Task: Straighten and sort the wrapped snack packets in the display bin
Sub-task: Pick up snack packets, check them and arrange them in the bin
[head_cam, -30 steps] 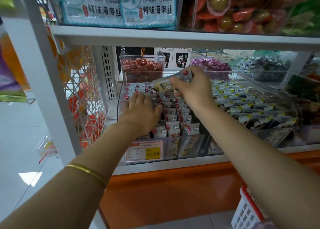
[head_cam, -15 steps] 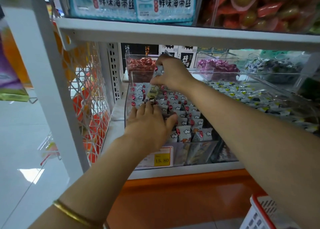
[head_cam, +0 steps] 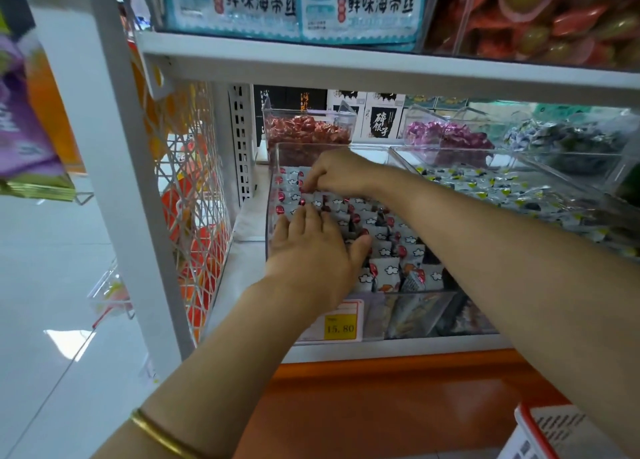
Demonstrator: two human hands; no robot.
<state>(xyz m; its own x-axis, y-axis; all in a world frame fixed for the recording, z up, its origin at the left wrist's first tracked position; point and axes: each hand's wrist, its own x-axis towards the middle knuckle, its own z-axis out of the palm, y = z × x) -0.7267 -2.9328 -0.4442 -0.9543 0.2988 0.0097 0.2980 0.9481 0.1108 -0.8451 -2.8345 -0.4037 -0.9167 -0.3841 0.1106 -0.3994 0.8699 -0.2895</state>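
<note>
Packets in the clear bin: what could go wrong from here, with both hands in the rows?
1. The left hand lies flat on the packets; a slide might tip rows, and the front packets already lean.
2. The right hand works with curled fingers at the back of the bin; its forearm crosses low and might drag packets askew.

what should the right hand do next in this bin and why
Probably press the white packets under the right hand down level into their back row: its fingers curl down among them at the back left of the clear bin, while the left hand lies flat on the nearer rows, steadying them.
</note>
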